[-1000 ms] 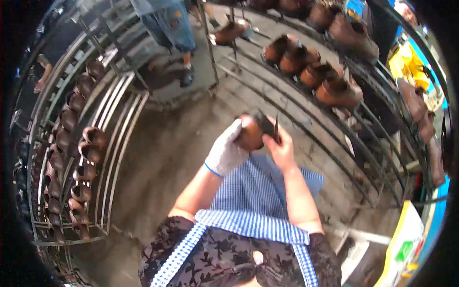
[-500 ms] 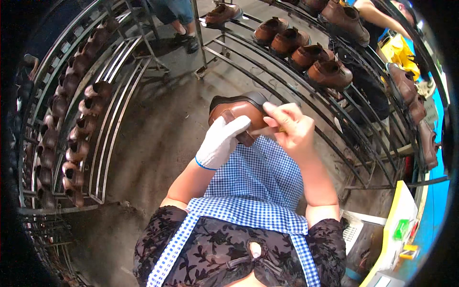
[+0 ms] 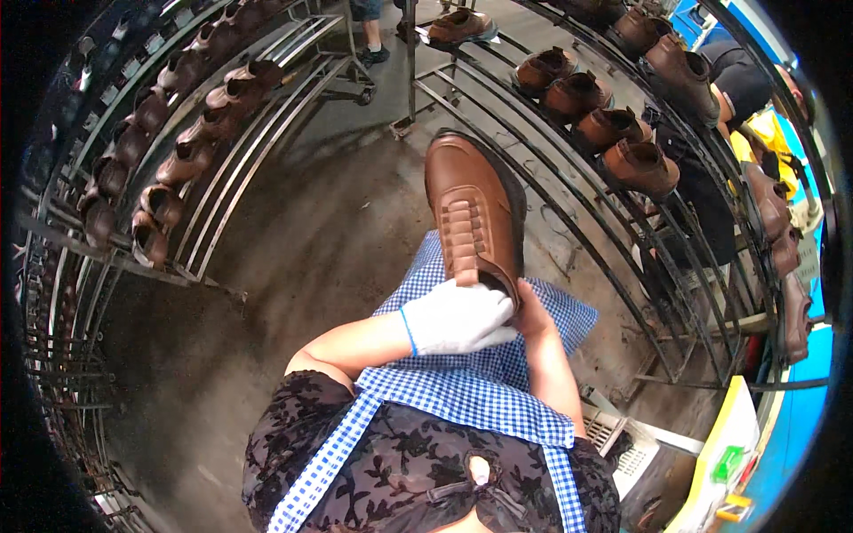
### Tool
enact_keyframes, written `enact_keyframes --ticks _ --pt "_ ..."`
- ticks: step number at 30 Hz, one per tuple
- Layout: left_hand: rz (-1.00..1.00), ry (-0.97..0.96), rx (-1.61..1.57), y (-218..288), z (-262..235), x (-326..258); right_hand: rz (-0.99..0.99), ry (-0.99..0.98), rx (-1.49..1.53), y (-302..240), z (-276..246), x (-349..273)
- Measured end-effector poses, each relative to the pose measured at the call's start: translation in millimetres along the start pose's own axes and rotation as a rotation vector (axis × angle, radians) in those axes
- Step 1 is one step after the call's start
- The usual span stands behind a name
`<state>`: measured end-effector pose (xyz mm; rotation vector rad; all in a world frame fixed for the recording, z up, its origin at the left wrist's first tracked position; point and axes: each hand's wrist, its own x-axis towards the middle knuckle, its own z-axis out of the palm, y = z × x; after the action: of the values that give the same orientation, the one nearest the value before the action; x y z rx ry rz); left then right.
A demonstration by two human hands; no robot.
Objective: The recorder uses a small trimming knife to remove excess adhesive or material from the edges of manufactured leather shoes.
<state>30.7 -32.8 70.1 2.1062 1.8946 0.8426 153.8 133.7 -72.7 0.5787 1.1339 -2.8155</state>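
Observation:
A brown leather shoe (image 3: 471, 200) with a black sole is held in front of me, its toe pointing away and its upper and laced front facing up. My left hand (image 3: 464, 318), in a white knitted glove with a blue cuff edge, is closed on the shoe's collar and tongue, its fingertips at the opening. At the heel, on the right side, my bare right hand (image 3: 533, 313) grips the shoe; most of its fingers are hidden behind it. A blue-and-white checked apron (image 3: 569, 315) hangs beneath both hands.
On the left, a metal rack (image 3: 235, 182) carries rows of brown shoes (image 3: 187, 162). Another rack (image 3: 551, 209) with brown shoes (image 3: 640, 166) curves along the right. A person (image 3: 371, 35) stands beyond, and another person (image 3: 746, 80) is behind the right rack. A white crate (image 3: 631, 457) sits lower right.
The shoe has turned from sole-edge view to upper facing up, toe away. Both hands have come lower, to its heel end. The view has shifted, with the racks displaced.

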Motion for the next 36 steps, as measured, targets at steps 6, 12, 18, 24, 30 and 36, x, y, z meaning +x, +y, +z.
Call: enact_keyframes --ticks 6,12,18,24,30,36 --pt "-0.143 0.73 -0.369 -17 -47 -8 -0.144 0.321 -0.358 -2 42 -42" --pt "-0.503 0.855 -1.182 -52 -36 13 -0.077 0.124 -0.091 21 1 -12" --pt "-0.389 0.528 -0.959 -47 -51 12 -0.611 0.342 -0.685 -68 25 -26" --pt "-0.354 0.26 -0.701 -40 -48 15 -1.08 0.083 -1.4 -135 110 -52" --pt "-0.254 0.143 -0.504 -40 -45 24 -1.129 -0.11 -1.83 -154 121 -55" --pt "-0.264 0.032 -0.439 -34 -38 28 -0.841 -0.27 -2.061 -164 132 -60"
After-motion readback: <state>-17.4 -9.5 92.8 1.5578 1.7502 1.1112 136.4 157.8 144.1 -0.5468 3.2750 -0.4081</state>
